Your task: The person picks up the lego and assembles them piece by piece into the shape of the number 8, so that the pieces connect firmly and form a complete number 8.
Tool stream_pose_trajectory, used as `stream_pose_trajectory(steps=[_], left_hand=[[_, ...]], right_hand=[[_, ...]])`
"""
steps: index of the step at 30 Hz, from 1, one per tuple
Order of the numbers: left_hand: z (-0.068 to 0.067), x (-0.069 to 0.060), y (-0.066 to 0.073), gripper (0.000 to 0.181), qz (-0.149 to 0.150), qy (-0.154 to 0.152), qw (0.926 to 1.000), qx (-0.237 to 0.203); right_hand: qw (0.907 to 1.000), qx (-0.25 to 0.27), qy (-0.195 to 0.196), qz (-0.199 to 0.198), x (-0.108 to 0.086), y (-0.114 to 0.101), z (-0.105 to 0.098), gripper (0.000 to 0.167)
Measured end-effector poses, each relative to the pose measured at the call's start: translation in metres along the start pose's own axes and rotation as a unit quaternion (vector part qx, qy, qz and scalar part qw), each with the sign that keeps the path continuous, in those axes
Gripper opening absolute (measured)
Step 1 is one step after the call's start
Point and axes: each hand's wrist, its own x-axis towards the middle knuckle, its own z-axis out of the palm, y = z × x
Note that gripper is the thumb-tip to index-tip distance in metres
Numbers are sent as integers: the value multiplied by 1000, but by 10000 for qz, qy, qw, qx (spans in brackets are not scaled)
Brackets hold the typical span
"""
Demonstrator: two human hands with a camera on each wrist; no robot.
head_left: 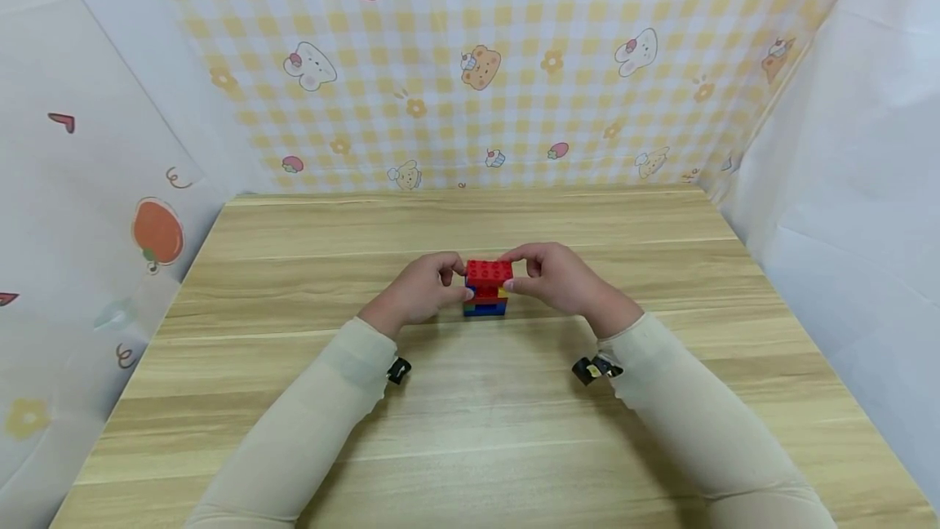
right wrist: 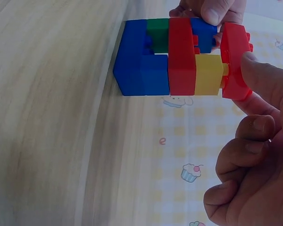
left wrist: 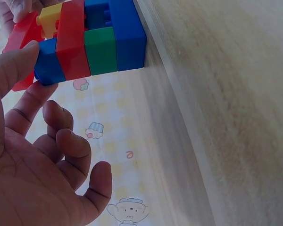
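Note:
In the middle of the table stands a small stack of toy building bricks. Its base is a long blue brick [left wrist: 128,37], with a green block [left wrist: 100,51] and a second blue block [right wrist: 154,76] on it. Above these lies a red brick [right wrist: 181,59], which carries a small blue block [left wrist: 51,60] and a yellow block [right wrist: 208,75]. My left hand [head_left: 420,288] pinches that small blue block between thumb and index finger. With thumb and index finger, my right hand [head_left: 556,277] grips the top red brick [head_left: 489,270]; a narrow gap with studs shows between it and the yellow block.
The wooden table [head_left: 470,415] runs back to a yellow checked cloth [head_left: 543,104] with cartoon prints. White sheets hang at the left and right. A black strap device [head_left: 596,369] sits at the right wrist and a similar one [head_left: 399,371] at the left.

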Motion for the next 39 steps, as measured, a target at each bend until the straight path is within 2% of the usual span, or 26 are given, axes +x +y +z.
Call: stream_pose_trajectory(steps=[7,16,31,39], left_hand=[[0,0,0,19,15,-15,9999,-123],[0,1,0,20,4,-68,9998,-209],[-1,0,1,24,-36,-74,9998,-205],[-2,-1,-1,34,117,38,9993,-362]], right_hand=[[9999,-29,53,-96,-1,1,3,33],[9998,-174,104,36,-2,-1,3,33],[9952,-978,22,102,-2,-10,2,38],[9932,-1165,-60,55,-3,-16,-1,38]])
